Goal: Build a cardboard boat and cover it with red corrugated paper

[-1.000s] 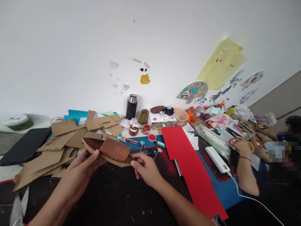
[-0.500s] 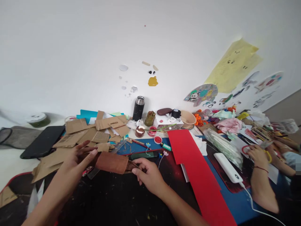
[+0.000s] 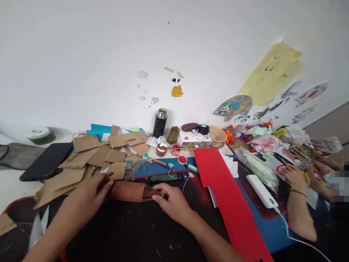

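Observation:
A reddish-brown tube-like piece (image 3: 128,191) lies sideways low over the black mat, with thin brown sticks showing at its right end. My right hand (image 3: 173,202) pinches those sticks between thumb and fingers. At the piece's left end is my left hand (image 3: 91,193), its fingers partly bent and the thumb pointing at the end; whether it grips anything there is hidden. Cut cardboard pieces (image 3: 81,158) are heaped just beyond my left hand. Behind the brown piece lies a dark green tool (image 3: 166,177).
Red paper (image 3: 223,193) runs along the right of the mat, near a white power bank (image 3: 261,191). Scissors (image 3: 39,225) lie at lower left. A black flask (image 3: 160,123) stands by the wall. Another person's hand (image 3: 294,178) is at the far right.
The brown piece has turned to lie more level, and its left end is nearer my left hand. My left fingers are lower and less spread. The view has shifted slightly.

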The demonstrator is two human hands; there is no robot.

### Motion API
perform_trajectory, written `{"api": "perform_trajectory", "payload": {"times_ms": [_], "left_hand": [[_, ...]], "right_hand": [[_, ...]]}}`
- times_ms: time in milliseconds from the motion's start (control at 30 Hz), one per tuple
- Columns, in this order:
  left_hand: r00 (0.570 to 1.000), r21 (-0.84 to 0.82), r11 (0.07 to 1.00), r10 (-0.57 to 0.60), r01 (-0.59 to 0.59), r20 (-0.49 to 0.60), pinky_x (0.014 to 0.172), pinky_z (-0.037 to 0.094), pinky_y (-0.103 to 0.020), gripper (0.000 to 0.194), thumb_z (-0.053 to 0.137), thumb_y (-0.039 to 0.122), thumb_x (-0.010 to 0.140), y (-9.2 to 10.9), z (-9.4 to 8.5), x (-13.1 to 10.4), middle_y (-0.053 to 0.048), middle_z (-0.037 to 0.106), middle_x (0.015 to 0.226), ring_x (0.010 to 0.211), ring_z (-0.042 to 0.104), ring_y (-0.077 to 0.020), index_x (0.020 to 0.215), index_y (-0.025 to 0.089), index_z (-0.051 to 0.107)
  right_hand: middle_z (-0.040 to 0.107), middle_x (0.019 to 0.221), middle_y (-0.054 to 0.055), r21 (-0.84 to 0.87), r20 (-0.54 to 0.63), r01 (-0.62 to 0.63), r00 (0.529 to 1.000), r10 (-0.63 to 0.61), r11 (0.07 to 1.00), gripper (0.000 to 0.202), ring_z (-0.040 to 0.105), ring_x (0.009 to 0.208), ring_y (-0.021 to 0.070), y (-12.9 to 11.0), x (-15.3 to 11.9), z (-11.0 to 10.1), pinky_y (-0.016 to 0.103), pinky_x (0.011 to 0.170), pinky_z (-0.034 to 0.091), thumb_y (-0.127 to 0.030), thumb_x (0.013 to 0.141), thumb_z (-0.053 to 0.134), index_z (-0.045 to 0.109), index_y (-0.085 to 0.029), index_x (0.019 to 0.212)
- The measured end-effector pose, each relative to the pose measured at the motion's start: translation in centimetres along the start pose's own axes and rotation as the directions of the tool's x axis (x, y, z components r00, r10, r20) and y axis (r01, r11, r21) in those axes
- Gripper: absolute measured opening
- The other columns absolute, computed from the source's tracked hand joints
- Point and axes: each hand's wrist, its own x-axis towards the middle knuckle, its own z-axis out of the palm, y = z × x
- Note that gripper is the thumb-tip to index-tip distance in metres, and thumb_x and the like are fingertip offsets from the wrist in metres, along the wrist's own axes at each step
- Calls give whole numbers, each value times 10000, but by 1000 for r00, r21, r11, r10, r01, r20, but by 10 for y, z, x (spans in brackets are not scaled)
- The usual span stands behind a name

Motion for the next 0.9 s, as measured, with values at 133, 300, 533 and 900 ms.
{"api": "perform_trajectory", "payload": {"times_ms": [133, 300, 533, 900], "left_hand": [[997, -22, 998, 52, -53, -49, 1118, 582, -527, 534, 493, 614, 998, 9, -5, -3, -171, 850, 1285, 1210, 792, -369, 1237, 207, 743], [982, -96, 977, 188, -190, -30, 1080, 597, -537, 662, 487, 827, 965, 22, 11, -9, -121, 857, 1216, 1169, 791, -368, 1181, 273, 778], [971, -116, 965, 238, -234, 17, 1141, 558, -555, 639, 509, 816, 980, 14, 28, -12, -123, 840, 1264, 1233, 766, -375, 1199, 287, 793], [979, -91, 976, 188, -195, -83, 1032, 609, -488, 496, 516, 716, 1023, 26, -13, -12, -82, 853, 1185, 1124, 798, -347, 1169, 316, 771]], "right_hand": [[747, 793, -25, -99, -3, 28, 1000, -28, 995, 286, 664, 698, 163, 0, -1, 0, 253, 706, 452, -273, 996, 810, 825, -249, 1280], [802, 880, -5, -151, 4, 34, 999, -34, 988, 300, 709, 759, 170, -4, -2, 0, 249, 731, 462, -308, 1005, 828, 820, -262, 1301], [835, 947, 10, -179, 23, 60, 998, -57, 982, 285, 748, 821, 179, -3, -3, -1, 248, 748, 465, -318, 1023, 822, 816, -263, 1302], [821, 887, 6, -191, 29, 36, 999, -31, 981, 294, 728, 778, 176, -2, -2, -2, 252, 748, 467, -278, 1022, 799, 814, -257, 1315]]}}
